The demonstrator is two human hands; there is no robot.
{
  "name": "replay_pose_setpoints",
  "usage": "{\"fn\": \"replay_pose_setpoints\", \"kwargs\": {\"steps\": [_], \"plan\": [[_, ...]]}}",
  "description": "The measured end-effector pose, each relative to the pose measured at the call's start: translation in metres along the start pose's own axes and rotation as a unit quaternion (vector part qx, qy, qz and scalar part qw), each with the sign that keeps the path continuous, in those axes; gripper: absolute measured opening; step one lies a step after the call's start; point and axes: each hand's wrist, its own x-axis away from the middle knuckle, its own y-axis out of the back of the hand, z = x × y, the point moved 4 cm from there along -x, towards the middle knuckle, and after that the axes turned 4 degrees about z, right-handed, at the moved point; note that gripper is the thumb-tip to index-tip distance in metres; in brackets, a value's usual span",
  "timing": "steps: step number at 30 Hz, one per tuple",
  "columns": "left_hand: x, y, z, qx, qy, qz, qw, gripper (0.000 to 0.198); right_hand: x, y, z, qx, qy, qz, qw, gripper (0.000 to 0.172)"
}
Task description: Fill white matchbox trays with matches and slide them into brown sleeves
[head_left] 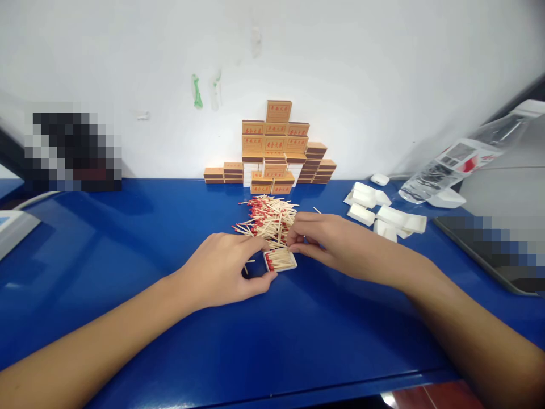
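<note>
A small white matchbox tray (292, 266) lies on the blue table, filled with red-tipped matches (279, 259). My left hand (230, 267) grips the tray at its left end, thumb on the near side and fingers on the far side. At the tray's far right corner is my right hand (319, 238), its thumb and fingers pinched together. Whatever it pinches is too small to make out. Just behind the tray spreads a loose pile of matches (268, 218), its heads mostly toward the left. A few stray matches (249, 264) lie beside my left palm.
Stacked orange matchboxes (275, 145) stand against the wall behind the pile. Several empty white trays (361, 215) lie at the right, near a tilted plastic bottle (457, 156). A dark flat device (477, 244) rests at the right edge, and a blurred dark object (76, 145) stands at left.
</note>
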Motion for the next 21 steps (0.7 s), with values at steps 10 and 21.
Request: {"fn": "replay_pose_setpoints", "kwargs": {"steps": [10, 21], "plan": [[-0.001, 0.000, 0.001, 0.005, 0.001, -0.002, 1.000, 0.029, 0.005, 0.000, 0.004, 0.036, -0.010, -0.004, 0.999, 0.016], [0.002, -0.001, -0.002, 0.009, -0.016, -0.003, 1.000, 0.028, -0.002, 0.000, 0.010, 0.048, -0.037, -0.096, 0.994, 0.013]]}}
